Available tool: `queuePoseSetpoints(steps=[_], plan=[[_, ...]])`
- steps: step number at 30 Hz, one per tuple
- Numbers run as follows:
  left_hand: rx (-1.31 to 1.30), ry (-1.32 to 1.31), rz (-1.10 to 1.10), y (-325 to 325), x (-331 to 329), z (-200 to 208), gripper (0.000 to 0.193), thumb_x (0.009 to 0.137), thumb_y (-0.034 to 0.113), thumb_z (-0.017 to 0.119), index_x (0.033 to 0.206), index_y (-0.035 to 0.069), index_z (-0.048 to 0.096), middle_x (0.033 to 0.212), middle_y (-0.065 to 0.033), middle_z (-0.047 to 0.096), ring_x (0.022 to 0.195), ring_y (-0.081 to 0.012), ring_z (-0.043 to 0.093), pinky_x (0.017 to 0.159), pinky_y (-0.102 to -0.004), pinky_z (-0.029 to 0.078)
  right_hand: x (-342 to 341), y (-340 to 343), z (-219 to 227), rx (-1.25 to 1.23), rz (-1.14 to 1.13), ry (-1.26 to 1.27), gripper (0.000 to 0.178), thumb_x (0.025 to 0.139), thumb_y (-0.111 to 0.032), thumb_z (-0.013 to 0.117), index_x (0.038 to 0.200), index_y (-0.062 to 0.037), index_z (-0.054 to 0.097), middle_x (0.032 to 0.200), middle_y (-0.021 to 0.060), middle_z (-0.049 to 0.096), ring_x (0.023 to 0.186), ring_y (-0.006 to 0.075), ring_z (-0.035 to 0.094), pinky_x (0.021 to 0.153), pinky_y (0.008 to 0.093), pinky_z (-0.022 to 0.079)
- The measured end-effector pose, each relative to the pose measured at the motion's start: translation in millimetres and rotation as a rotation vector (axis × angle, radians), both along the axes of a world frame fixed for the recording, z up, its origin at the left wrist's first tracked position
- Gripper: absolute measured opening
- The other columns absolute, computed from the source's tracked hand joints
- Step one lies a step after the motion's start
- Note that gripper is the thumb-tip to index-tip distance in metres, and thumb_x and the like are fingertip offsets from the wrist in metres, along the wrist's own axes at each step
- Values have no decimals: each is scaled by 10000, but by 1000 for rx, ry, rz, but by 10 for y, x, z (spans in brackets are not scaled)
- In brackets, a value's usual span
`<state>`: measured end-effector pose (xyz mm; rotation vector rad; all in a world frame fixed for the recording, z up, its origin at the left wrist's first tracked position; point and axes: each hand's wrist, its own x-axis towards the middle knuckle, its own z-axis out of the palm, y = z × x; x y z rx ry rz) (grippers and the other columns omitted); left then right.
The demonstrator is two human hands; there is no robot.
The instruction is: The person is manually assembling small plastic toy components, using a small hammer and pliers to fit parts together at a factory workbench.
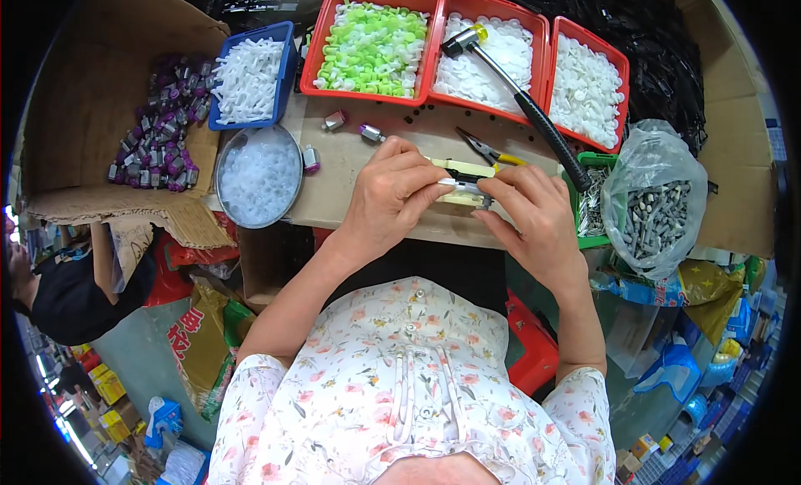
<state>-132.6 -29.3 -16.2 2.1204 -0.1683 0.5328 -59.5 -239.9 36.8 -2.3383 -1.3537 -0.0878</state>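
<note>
At the near edge of the tan tabletop (334, 189), your left fingers (427, 185) and right fingers (506, 183) pinch a small white-and-black piece (461, 185) over a cream block (455, 165). Beyond stand red bins (359, 95); below left, beside greenish floor (146, 339), a gold bag (205, 351) bears large red characters.

single view, head-worn fisheye: looks steeply down past the floral shirt (409, 351) to left hand (388, 189), right hand (530, 206) and worktable (334, 180), near, mid-frame; straight edges bow outward.
</note>
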Motion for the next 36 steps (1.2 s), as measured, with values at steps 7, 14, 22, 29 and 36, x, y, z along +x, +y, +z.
queuePoseSetpoints(steps=[7,14,22,29,36], plan=[[230,-160,115,26,-103,-71,332,720,102,815,1017,2,704,972,-107,655,901,-283,592,759,-386,496,108,-28,-35,-8,-32,84,299,789,-157,776,1048,-44,681,998,90,633,943,287,614,799,403,445],[417,-249,49,-68,-163,-271,309,745,61,803,1017,-33,690,987,-110,647,899,-290,614,770,-390,530,150,2,-56,-60,-12,103,291,774,-142,776,1024,-29,682,963,98,616,921,295,599,771,409,450],[412,-265,27,-74,-157,-296,304,751,38,795,1021,-51,687,996,-125,648,895,-294,619,768,-380,537,193,55,-140,-48,18,135,294,770,-130,773,1030,-28,681,956,98,608,904,293,589,758,412,444],[417,-272,18,-65,-152,-311,297,756,30,790,1022,-53,687,990,-126,649,892,-295,622,759,-382,537,190,39,-175,-2,11,167,289,765,-121,778,1020,-24,686,947,97,607,880,291,587,739,405,442],[408,-287,18,-58,-150,-332,294,758,27,787,1024,-51,688,990,-126,650,891,-291,623,760,-380,538,205,56,-135,-27,37,152,295,749,-108,783,1014,-23,682,935,96,602,871,287,583,739,406,442]])
